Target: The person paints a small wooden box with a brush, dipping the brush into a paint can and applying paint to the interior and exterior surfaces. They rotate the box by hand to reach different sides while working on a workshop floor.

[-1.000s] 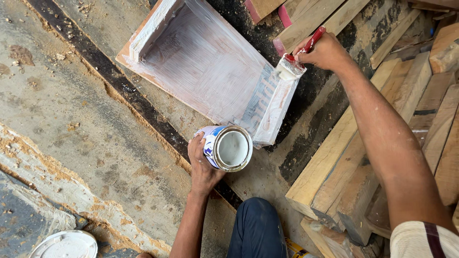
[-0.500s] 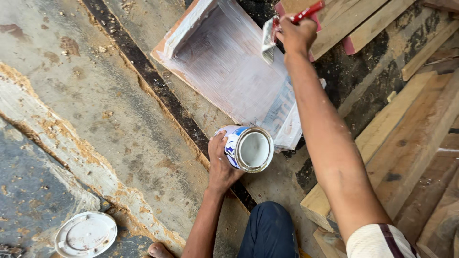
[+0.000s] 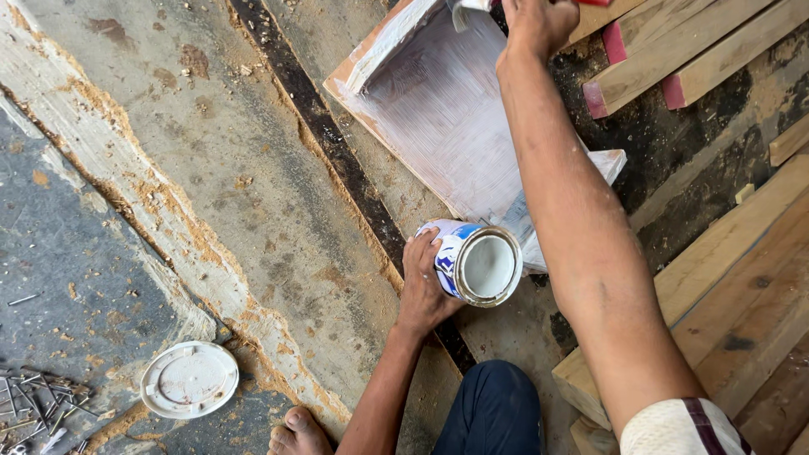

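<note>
Left hand: the left hand (image 3: 424,285) is low in the middle of the view, with its fingers wrapped around the side of the can (image 3: 472,263). The thumb side lies against the can's wall and the grip is closed on it.
Can: a round paint can with a white and blue wall. It stands open on the floor, a little tilted, and white paint shows inside. It is just beside the lower edge of the panel (image 3: 447,118).
Right hand: the right hand (image 3: 535,24) is at the top edge of the view, reached out over the far end of the panel. Its fingers are closed around a brush (image 3: 465,8), which is mostly cut off by the frame; only a pale part and a bit of red handle can be seen.
Panel: a wooden piece with raised side edges, lying on the floor and coated with streaky white paint. The right forearm crosses above it.
Lid: a white round lid (image 3: 190,379) lies on the floor at lower left, well apart from the can.
Nails: a small heap of nails (image 3: 29,409) lies in the lower left corner, near the lid.
Planks: bare wooden planks (image 3: 742,270) lie on the right side, and some have red ends at the top.
Foot: a bare foot (image 3: 299,434) shows at the bottom edge, next to a knee in dark trousers.
</note>
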